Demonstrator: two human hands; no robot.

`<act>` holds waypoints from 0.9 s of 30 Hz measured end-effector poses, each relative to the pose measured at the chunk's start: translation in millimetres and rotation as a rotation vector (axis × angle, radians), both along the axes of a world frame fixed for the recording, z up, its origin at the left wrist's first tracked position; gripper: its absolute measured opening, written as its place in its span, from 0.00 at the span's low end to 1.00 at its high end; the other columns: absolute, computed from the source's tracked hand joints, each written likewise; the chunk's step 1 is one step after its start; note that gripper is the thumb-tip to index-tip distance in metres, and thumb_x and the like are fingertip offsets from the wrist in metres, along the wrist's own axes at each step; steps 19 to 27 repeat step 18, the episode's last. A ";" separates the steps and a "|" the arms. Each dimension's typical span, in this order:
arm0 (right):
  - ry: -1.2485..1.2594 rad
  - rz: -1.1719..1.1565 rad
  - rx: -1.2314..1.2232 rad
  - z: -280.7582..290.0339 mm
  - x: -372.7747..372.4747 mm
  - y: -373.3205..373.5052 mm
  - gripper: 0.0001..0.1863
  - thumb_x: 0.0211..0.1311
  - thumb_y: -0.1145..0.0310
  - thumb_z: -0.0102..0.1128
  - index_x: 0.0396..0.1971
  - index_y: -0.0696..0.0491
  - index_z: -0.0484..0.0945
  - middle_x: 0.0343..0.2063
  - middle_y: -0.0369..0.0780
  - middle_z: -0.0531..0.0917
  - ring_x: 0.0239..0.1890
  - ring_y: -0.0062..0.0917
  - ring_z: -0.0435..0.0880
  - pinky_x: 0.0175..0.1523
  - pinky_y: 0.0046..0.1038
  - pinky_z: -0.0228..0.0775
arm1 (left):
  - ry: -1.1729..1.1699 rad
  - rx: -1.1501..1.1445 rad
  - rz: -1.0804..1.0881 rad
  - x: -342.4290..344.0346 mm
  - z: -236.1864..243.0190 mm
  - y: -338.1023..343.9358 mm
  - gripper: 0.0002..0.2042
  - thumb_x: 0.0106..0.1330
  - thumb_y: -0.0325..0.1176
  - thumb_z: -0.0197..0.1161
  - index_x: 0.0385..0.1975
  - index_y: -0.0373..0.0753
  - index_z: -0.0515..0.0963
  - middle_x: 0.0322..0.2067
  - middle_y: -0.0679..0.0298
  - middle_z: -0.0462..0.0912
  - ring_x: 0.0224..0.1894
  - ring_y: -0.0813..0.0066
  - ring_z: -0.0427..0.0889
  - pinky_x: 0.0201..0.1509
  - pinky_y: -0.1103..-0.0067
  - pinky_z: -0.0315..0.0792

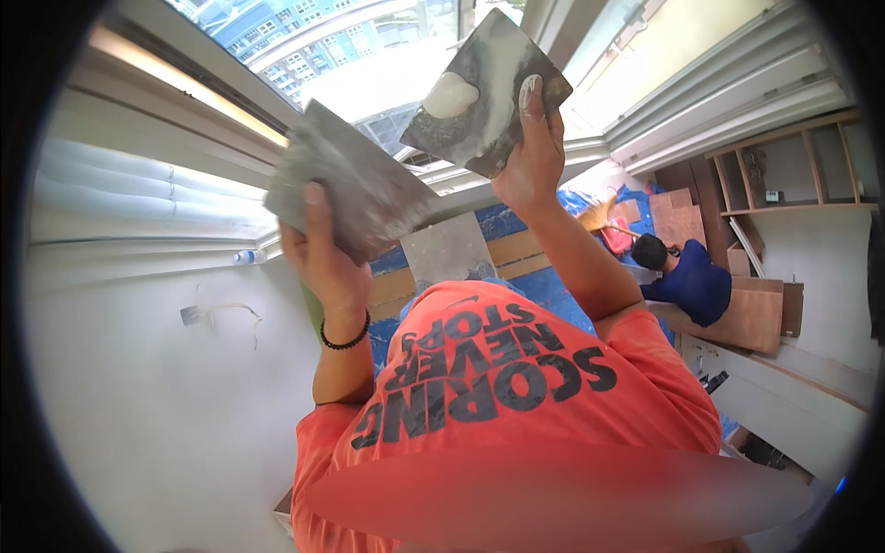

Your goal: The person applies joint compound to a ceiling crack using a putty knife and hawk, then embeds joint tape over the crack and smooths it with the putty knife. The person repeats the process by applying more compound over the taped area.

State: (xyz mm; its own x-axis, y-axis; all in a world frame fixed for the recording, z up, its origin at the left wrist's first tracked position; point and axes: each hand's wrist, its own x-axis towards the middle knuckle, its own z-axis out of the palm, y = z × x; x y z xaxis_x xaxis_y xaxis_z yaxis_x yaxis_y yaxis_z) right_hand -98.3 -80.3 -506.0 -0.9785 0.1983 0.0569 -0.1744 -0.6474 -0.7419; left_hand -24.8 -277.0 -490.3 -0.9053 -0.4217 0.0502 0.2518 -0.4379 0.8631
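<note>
Both hands are raised in front of a window, each gripping a flat grey putty scraper. My left hand (323,267) is closed on the left scraper (355,184), its thumb lying along the blade, which is slightly blurred and smeared pale. My right hand (533,166) is closed on the right scraper (530,69), thumb on its face. A rounded lump of white putty (450,95) sits on that blade, beside a pale streak. White residue coats the right thumb. The blades are tilted and appear apart. Any handles are hidden by my hands.
A window frame (277,88) stands close beyond the scrapers. A plastic bottle (247,257) lies on the left ledge; wires hang from the wall box (190,315) below. At right, another person (691,281) crouches near a broom (597,214). Blue sheeting (553,290) covers floor.
</note>
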 end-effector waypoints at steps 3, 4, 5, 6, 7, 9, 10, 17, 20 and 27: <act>-0.058 -0.037 0.003 -18.3 -5.6 -2.0 0.21 0.80 0.60 0.50 0.66 0.51 0.67 0.60 0.36 0.76 0.61 0.27 0.79 0.63 0.36 0.79 | 0.020 0.042 -0.048 -35.7 -16.4 -6.4 0.20 0.74 0.33 0.63 0.60 0.31 0.72 0.53 0.59 0.81 0.51 0.72 0.82 0.58 0.74 0.76; -0.077 -0.055 0.013 -26.7 -7.0 -3.2 0.21 0.80 0.60 0.49 0.65 0.52 0.67 0.60 0.36 0.77 0.61 0.27 0.79 0.63 0.35 0.78 | 0.011 0.001 -0.085 -47.0 -27.3 -6.4 0.20 0.74 0.32 0.63 0.60 0.31 0.72 0.53 0.58 0.81 0.51 0.71 0.82 0.58 0.74 0.76; -0.088 -0.069 0.022 -30.1 -6.8 -4.7 0.20 0.80 0.60 0.49 0.65 0.52 0.68 0.60 0.37 0.77 0.60 0.27 0.79 0.64 0.34 0.78 | 0.010 -0.040 -0.119 -55.2 -33.8 -5.4 0.20 0.74 0.32 0.63 0.60 0.31 0.71 0.53 0.58 0.81 0.51 0.70 0.82 0.57 0.73 0.77; -0.099 -0.084 0.030 -33.2 -6.6 -5.3 0.20 0.80 0.60 0.49 0.65 0.53 0.68 0.59 0.37 0.77 0.60 0.27 0.80 0.64 0.33 0.78 | 0.020 -0.010 -0.114 -61.8 -41.9 -2.0 0.18 0.73 0.30 0.63 0.59 0.31 0.72 0.52 0.58 0.81 0.51 0.70 0.83 0.56 0.73 0.78; -0.055 -0.078 0.091 -38.6 -6.1 -4.9 0.20 0.81 0.60 0.48 0.64 0.54 0.69 0.57 0.37 0.78 0.58 0.25 0.80 0.62 0.31 0.77 | -0.002 0.035 -0.128 -67.5 -48.5 1.2 0.18 0.73 0.29 0.63 0.59 0.31 0.73 0.52 0.58 0.82 0.51 0.70 0.83 0.56 0.74 0.79; 0.040 -0.060 0.213 -49.9 -10.5 -1.5 0.20 0.81 0.59 0.47 0.62 0.55 0.70 0.53 0.38 0.80 0.54 0.22 0.81 0.58 0.28 0.76 | -0.039 0.121 -0.151 -83.3 -61.3 11.3 0.17 0.72 0.27 0.62 0.59 0.31 0.74 0.51 0.58 0.83 0.52 0.71 0.83 0.57 0.75 0.79; 0.021 -0.048 0.374 -53.9 -11.6 1.1 0.20 0.82 0.58 0.47 0.61 0.57 0.71 0.47 0.37 0.80 0.48 0.21 0.79 0.54 0.27 0.75 | -0.038 0.138 -0.153 -90.4 -70.6 17.1 0.16 0.71 0.27 0.63 0.57 0.32 0.75 0.50 0.59 0.84 0.50 0.70 0.85 0.55 0.75 0.80; 0.180 0.097 0.923 -39.0 -17.6 -17.1 0.22 0.80 0.61 0.47 0.64 0.57 0.70 0.51 0.50 0.81 0.54 0.37 0.80 0.62 0.33 0.67 | -0.080 0.286 -0.037 -114.1 -92.1 23.5 0.27 0.68 0.27 0.65 0.67 0.35 0.68 0.60 0.59 0.78 0.60 0.66 0.79 0.65 0.71 0.74; 0.275 0.144 0.853 -45.0 -28.2 -17.0 0.25 0.79 0.60 0.49 0.68 0.56 0.68 0.61 0.53 0.79 0.66 0.42 0.77 0.73 0.30 0.61 | 0.102 0.164 0.005 -120.9 -89.6 21.8 0.39 0.67 0.29 0.67 0.76 0.37 0.55 0.76 0.61 0.57 0.77 0.65 0.57 0.81 0.71 0.49; 0.275 0.144 0.853 -45.0 -28.2 -17.0 0.25 0.79 0.60 0.49 0.68 0.56 0.68 0.61 0.53 0.79 0.66 0.42 0.77 0.73 0.30 0.61 | 0.102 0.164 0.005 -120.9 -89.6 21.8 0.39 0.67 0.29 0.67 0.76 0.37 0.55 0.76 0.61 0.57 0.77 0.65 0.57 0.81 0.71 0.49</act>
